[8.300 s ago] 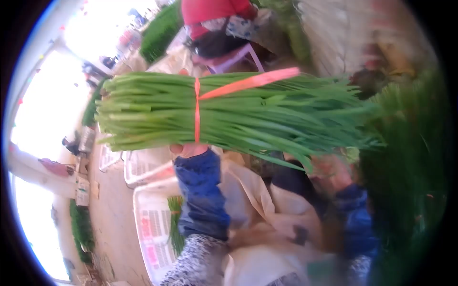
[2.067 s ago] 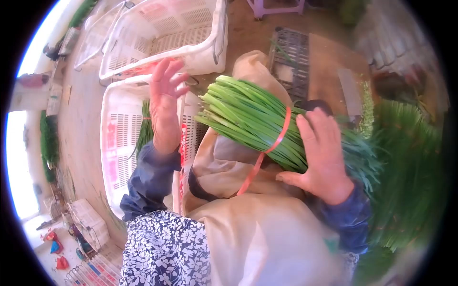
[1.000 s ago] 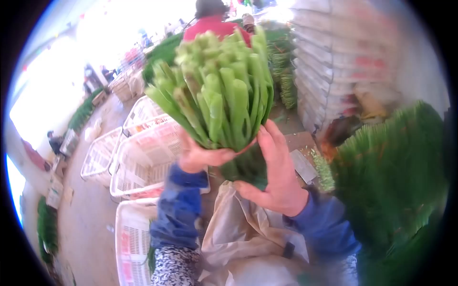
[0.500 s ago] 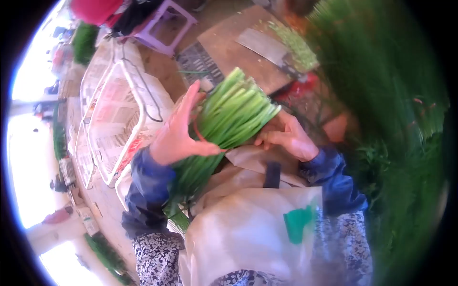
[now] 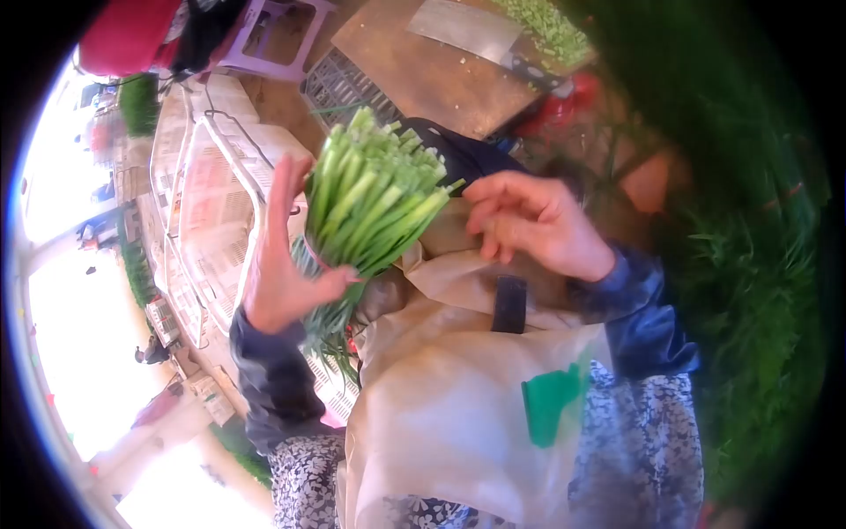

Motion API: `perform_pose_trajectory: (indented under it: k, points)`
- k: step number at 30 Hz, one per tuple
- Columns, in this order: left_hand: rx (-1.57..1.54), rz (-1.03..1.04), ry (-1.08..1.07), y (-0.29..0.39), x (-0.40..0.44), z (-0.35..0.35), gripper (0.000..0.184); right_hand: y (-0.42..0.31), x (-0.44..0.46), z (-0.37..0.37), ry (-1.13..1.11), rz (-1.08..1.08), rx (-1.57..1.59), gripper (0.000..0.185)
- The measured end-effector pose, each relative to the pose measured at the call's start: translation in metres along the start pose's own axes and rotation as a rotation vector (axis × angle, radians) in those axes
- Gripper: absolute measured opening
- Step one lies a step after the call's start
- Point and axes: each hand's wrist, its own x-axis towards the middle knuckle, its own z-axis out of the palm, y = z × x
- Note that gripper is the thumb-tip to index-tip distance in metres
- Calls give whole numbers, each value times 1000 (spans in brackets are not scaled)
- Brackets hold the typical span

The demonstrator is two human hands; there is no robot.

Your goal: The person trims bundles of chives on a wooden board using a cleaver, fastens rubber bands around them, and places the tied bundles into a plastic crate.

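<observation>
My left hand (image 5: 286,273) is wrapped around a bunch of garlic chives (image 5: 374,198), its thumb across the near side. The pale cut ends point up and away from me, and the darker leaves hang down below the hand. A thin reddish band (image 5: 315,254) shows around the bunch near my thumb. To the right of the bunch is my right hand (image 5: 542,225), its fingers loosely curled and a little apart, with nothing visible in them. One stalk end sticks out close to its index fingertip.
A wooden board (image 5: 423,66) ahead carries a cleaver (image 5: 463,31) and chopped green bits (image 5: 551,35). White wire-framed baskets (image 5: 207,203) lined with newspaper stand at left. A purple stool (image 5: 278,44) is beyond. Heaped greens (image 5: 749,291) fill the right side. An apron (image 5: 467,406) covers my lap.
The bunch and my left hand have shifted left, and the stalks stand more upright. My right hand has come away from the bunch, moving up and right. The view has shifted slightly.
</observation>
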Motion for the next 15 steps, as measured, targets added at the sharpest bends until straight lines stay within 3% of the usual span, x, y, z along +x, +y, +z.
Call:
perform_pose_trajectory:
  k: [1, 4, 5, 6, 8, 15]
  points:
    - [59, 29, 81, 8, -7, 10, 134, -3, 3, -3, 82, 36, -47, 30]
    - [26, -23, 183, 5, 1, 53, 135, 6, 19, -11, 300, -177, -201, 21]
    - [292, 30, 194, -1, 5, 49, 131, 7, 24, -14, 327, -201, -205, 20]
    - [305, 30, 198, -4, 8, 46, 131, 8, 29, -15, 319, -208, -196, 20]
    - [-149, -96, 118, -8, 11, 40, 125, 10, 38, -16, 303, -318, -227, 21]
    - [-158, 0, 58, -38, 14, 28, 121, -15, 59, -1, 216, -374, -304, 16]
